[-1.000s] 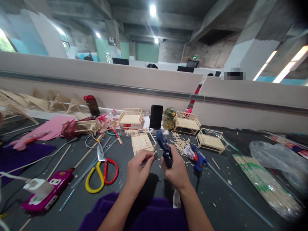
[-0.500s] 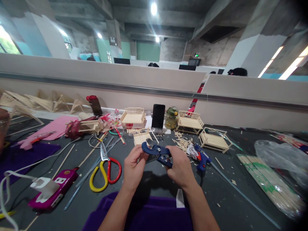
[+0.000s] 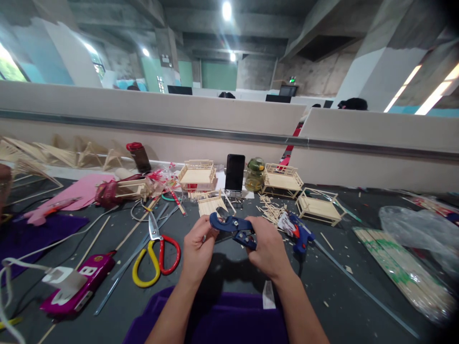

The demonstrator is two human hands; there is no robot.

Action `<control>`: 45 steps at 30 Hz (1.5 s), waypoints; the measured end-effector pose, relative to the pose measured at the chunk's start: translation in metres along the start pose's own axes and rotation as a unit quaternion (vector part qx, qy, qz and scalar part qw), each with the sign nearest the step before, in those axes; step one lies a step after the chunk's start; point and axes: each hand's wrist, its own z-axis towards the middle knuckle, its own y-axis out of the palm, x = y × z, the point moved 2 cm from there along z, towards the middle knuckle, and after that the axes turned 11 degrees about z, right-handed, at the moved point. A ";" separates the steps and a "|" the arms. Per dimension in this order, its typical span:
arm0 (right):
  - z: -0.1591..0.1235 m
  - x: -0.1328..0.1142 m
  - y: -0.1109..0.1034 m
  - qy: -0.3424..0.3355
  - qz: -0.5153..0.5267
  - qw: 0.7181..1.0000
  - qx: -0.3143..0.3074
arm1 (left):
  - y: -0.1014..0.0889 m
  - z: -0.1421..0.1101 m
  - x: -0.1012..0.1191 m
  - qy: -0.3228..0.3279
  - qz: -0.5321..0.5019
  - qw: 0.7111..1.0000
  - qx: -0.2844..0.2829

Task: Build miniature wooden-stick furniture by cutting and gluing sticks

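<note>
My right hand (image 3: pixel 268 246) is wrapped round the handles of a blue pipe cutter (image 3: pixel 234 224), its curved jaw pointing left. My left hand (image 3: pixel 198 246) is closed in a pinch at the jaw end; whatever lies between the fingertips is too small or hidden to name. Just beyond the cutter lies a small slatted panel of pale sticks (image 3: pixel 211 205). A pile of short cut sticks (image 3: pixel 271 210) is to its right. Scissors (image 3: pixel 155 253) with one yellow and one red handle rest left of my left hand.
A blue glue gun (image 3: pixel 301 236) lies right of my hands. Small stick-built beds (image 3: pixel 199 174) stand at the back beside a propped phone (image 3: pixel 235 173) and a jar (image 3: pixel 255 174). A magenta power strip (image 3: pixel 81 286) is at left, a bag of sticks (image 3: pixel 403 272) at right.
The view has shifted very slightly. Both hands and the pipe cutter keep nearly the same pose.
</note>
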 end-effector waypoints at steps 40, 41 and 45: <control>-0.003 0.023 -0.007 0.217 0.068 0.965 0.131 | 0.000 0.003 -0.008 -0.105 -0.109 0.988 -0.025; -0.003 0.025 -0.007 0.234 0.061 0.961 0.130 | 0.001 0.002 -0.009 -0.111 -0.116 0.987 -0.024; -0.002 0.027 -0.003 0.226 0.072 0.962 0.136 | 0.003 0.000 -0.012 -0.128 -0.128 0.983 -0.026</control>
